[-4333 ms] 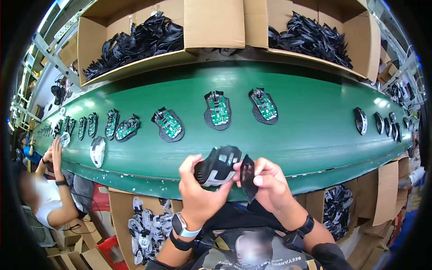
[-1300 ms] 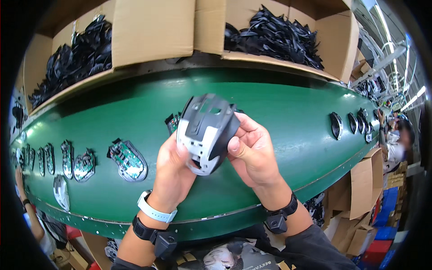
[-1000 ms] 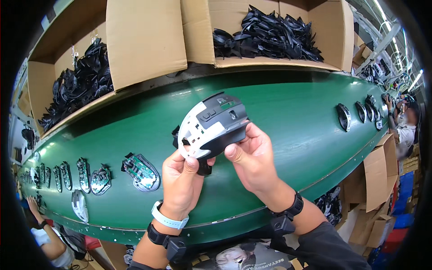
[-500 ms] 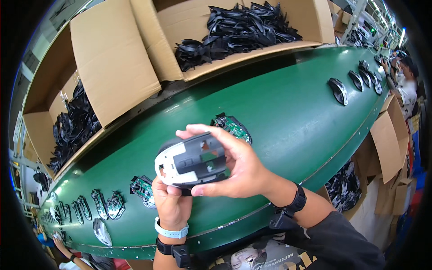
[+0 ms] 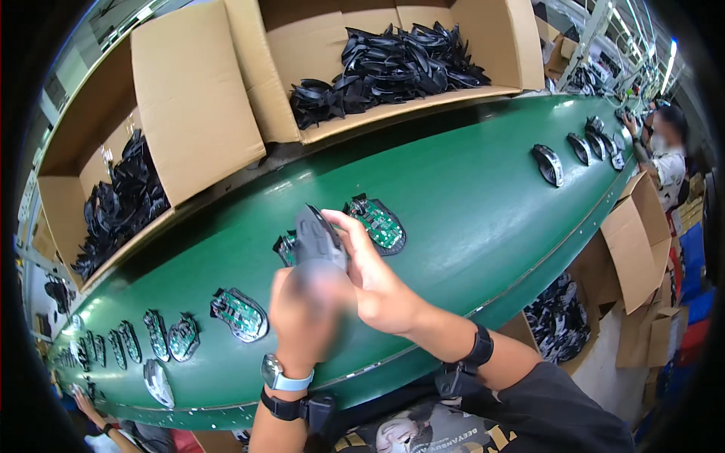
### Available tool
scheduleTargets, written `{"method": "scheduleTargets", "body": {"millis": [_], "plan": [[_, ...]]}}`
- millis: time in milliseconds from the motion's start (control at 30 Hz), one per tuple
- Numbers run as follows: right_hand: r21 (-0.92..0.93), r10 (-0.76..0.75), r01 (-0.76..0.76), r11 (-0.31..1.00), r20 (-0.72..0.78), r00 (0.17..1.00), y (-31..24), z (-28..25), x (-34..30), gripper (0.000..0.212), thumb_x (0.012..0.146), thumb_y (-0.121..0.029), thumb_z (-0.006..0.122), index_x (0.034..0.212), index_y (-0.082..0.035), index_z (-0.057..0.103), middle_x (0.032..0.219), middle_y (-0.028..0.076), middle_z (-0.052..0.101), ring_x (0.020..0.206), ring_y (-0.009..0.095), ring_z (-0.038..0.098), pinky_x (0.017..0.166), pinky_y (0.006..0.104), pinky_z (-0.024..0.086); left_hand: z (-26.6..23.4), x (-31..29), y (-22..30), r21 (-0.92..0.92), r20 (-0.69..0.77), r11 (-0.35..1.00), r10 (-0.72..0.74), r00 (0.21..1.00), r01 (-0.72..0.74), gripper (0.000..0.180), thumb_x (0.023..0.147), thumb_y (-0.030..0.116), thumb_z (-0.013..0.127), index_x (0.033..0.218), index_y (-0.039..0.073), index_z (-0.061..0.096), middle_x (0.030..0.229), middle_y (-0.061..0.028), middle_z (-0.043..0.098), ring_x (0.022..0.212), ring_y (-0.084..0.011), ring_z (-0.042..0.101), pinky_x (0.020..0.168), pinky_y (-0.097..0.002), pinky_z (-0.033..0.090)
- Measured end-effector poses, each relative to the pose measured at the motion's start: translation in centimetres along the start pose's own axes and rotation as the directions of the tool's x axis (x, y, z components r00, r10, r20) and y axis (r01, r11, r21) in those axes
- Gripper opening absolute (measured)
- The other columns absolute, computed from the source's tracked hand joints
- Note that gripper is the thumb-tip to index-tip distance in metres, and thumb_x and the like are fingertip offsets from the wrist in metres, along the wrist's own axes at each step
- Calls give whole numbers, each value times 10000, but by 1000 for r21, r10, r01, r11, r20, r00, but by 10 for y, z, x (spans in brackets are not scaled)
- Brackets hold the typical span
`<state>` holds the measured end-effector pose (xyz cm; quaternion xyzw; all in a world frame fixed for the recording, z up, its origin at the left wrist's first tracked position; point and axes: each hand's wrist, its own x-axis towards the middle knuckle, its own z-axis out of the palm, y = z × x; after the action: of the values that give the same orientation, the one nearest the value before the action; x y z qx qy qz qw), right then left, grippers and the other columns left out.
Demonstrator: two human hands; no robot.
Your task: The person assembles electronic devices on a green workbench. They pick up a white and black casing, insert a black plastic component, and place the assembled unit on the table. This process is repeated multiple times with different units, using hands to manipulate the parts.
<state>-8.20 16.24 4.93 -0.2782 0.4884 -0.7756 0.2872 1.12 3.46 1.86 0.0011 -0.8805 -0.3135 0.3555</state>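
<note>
"grey shell (image 5: 317, 235): where is it sitting?"

"it's hovering mid-scene, over the near part of the green bench (image 5: 461, 204), its far end pointing away."

"and the fingers?"

"the right hand (image 5: 381, 294) is curling its fingers part-way round the shell's right side, apparently holding it. the left hand (image 5: 306, 317) is meeting the near end, but blur is hiding its fingers, so i'm not managing to tell how open they are or what they're gripping."

"what could be going wrong?"

"a slip, i'm thinking. if the right hand is carrying most of the load, a twist could be sending the shell onto the right board (image 5: 381, 228) or the half-hidden board (image 5: 285, 248). both are lying face up, so a knock could be damaging parts."

"and the white cover (image 5: 158, 383)?"

"it's lying well apart on the left, running little risk. squeezing too hard could be flexing the shell, though."
</note>
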Motion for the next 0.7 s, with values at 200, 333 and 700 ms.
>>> {"method": "scheduleTargets", "body": {"millis": [200, 333, 700], "plan": [[-580, -274, 63, 812, -284, 919, 2, -56, -10, 559, 869, -65, 671, 1423, -35, 601, 1500, 207, 524, 1430, 314, 491, 1189, 398, 376, -13, 13, 28, -75, 79, 997, -23, 997, 29, 310, 730, 13, 811, 1021, 12, 706, 1005, -168, 597, 891, -339, 627, 773, -398, 531], [-875, -307, 100, 473, -58, 950, -16, -84, 4, 545, 842, -104, 638, 1388, -106, 653, 1497, 239, 538, 1367, 405, 554, 1150, 430, 443, -47, 23, 9, -77, -21, 997, -31, 999, 29, 195, 782, 19, 784, 967, 20, 719, 955, -144, 597, 826, -292, 621, 739, -369, 513], [-991, -133, 120, 64, 110, 985, 16, -86, 33, 464, 872, -184, 666, 1332, -128, 679, 1501, 218, 551, 1350, 447, 548, 1139, 493, 459, -63, 4, -51, -2, -184, 994, 103, 978, -105, 163, 735, -21, 784, 883, 31, 738, 899, -87, 572, 725, -222, 572, 605, -317, 450]]}}
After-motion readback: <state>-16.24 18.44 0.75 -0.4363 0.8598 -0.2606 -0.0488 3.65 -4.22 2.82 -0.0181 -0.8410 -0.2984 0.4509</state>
